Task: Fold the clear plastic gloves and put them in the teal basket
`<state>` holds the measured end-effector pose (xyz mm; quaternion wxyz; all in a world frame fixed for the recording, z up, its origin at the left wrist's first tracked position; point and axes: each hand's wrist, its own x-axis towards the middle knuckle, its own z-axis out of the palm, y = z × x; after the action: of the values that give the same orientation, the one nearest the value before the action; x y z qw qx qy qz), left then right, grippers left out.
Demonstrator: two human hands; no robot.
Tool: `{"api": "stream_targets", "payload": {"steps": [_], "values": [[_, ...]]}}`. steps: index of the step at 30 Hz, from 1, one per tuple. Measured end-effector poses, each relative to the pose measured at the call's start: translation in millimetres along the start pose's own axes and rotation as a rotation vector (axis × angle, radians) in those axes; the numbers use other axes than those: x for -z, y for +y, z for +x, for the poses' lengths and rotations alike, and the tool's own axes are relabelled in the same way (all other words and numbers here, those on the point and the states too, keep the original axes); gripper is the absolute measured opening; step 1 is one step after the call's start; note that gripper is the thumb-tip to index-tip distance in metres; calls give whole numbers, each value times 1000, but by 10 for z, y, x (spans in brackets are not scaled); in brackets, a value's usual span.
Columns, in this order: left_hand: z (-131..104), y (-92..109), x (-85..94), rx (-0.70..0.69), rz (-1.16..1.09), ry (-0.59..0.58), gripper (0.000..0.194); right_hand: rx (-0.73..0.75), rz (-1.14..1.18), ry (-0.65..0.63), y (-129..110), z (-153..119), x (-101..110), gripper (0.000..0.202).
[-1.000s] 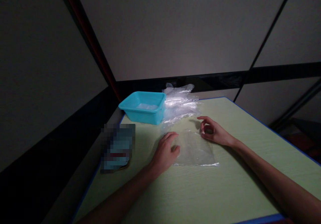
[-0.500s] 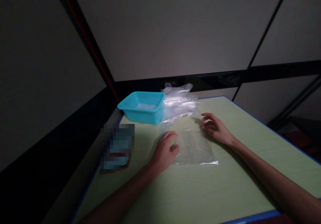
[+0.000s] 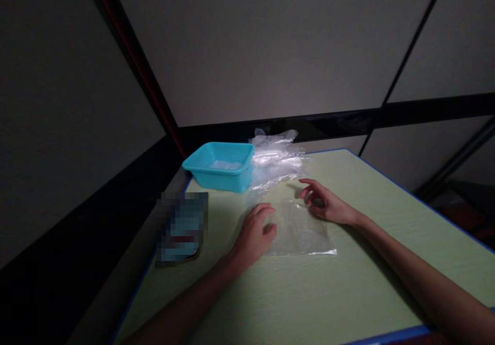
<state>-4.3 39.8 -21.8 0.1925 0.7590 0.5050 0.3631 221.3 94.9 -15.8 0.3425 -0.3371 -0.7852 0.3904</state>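
Observation:
A clear, thin plastic sheet or bag lies flat on the table in front of me; its exact kind is hard to make out. My left hand rests at its left side, thumb and fingers apart, with nothing visible between them. Over the far right corner of the clear plastic is my right hand, its fingers loosely curved and spread. I cannot tell whether its fingertips touch the plastic. Beyond both hands lies a pile of crinkled clear plastic, some pieces shaped like disposable gloves.
A turquoise plastic basin stands at the back left, with something whitish inside. A blurred-out flat item lies by the left edge. The pale green table has blue edging, and a panelled wall rises behind it.
My right hand has shifted slightly left and inward over the clear plastic. My left hand has stayed in place.

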Motion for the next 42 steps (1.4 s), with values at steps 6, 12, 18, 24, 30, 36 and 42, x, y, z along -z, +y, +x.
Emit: {"api": "stream_targets", "payload": {"steps": [6, 12, 18, 24, 30, 36, 42], "values": [[0, -1, 0, -1, 0, -3, 30, 2, 84, -39, -5, -2, -14, 67], [-2, 0, 2, -5, -3, -1, 31, -12, 142, -24, -13, -9, 21, 68], [0, 1, 7, -10, -23, 19, 30, -85, 53, 196, -32, -21, 166, 55], [-3, -3, 2, -8, -17, 30, 29, -265, -263, 162, 30, -38, 249, 16], [3, 14, -1, -9, -7, 4, 28, -298, -255, 118, 54, -27, 173, 16], [-1, 13, 12, -21, -1, 15, 29, -286, -148, 134, 31, -5, 146, 11], [-1, 15, 9, -36, -7, 20, 28, -280, 3, 124, 0, 3, 136, 17]]}}
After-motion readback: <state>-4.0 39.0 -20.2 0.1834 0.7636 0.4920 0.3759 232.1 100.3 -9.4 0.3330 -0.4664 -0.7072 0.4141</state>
